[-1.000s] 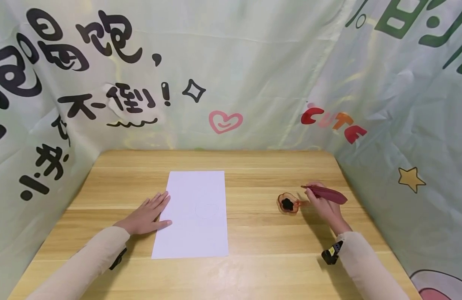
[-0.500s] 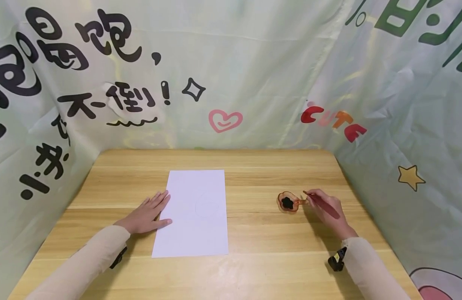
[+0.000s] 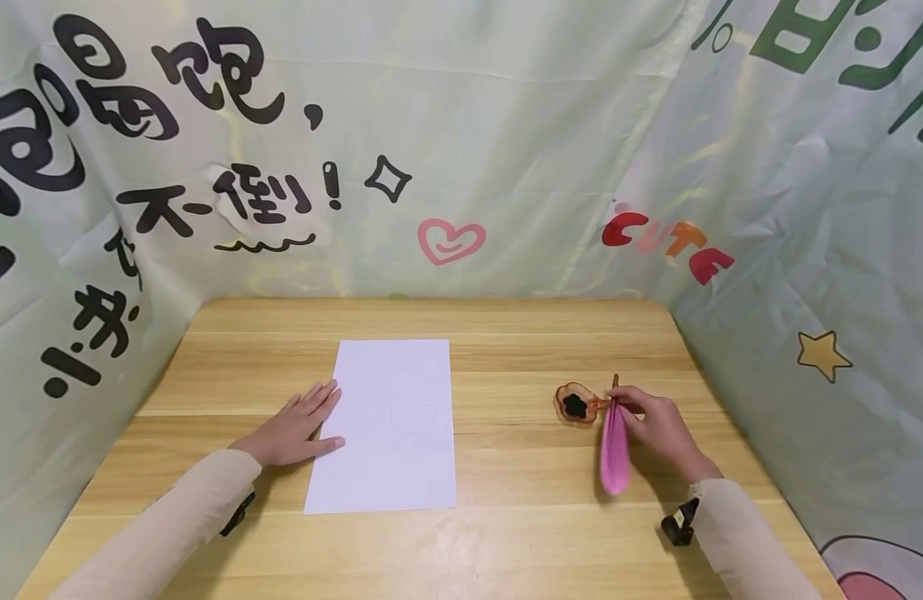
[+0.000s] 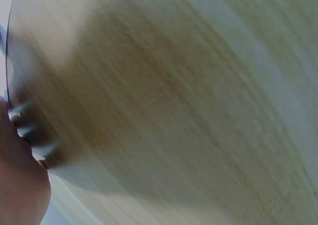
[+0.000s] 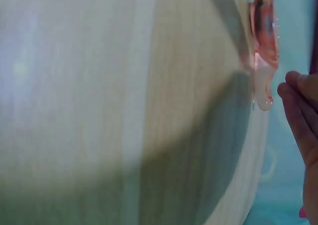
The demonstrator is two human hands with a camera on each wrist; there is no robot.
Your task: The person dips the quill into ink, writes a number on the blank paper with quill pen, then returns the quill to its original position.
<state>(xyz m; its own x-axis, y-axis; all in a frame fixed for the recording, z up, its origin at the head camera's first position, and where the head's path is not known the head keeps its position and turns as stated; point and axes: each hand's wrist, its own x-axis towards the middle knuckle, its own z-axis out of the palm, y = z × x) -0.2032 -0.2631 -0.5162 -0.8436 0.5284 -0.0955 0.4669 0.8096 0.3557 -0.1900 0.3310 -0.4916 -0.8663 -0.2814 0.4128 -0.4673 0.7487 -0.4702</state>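
Observation:
My left hand (image 3: 292,429) rests flat on the left edge of a white sheet of paper (image 3: 386,467), its fingers spread. A faint round outline shows on the sheet. My right hand (image 3: 659,425) pinches a pink feather pen (image 3: 614,454) near its thin brown tip, which points away from me while the feather hangs toward me. Just left of those fingers sits a small amber, see-through flower-shaped dish (image 3: 564,414) with a short handle and something black in its middle. In the right wrist view the dish (image 5: 265,29) appears beyond the pinching fingertips (image 5: 293,86); the pen is mostly out of that view.
Everything lies on a light wooden table (image 3: 506,533). A pale printed cloth (image 3: 544,150) rises along its back and both sides. The left wrist view shows mostly wood grain, with part of the left hand (image 4: 22,180) at its edge.
The feather pen has swung from pointing left, its feather over the right hand, to hanging toward me. My right hand has shifted slightly down. The left hand and paper have stayed put.

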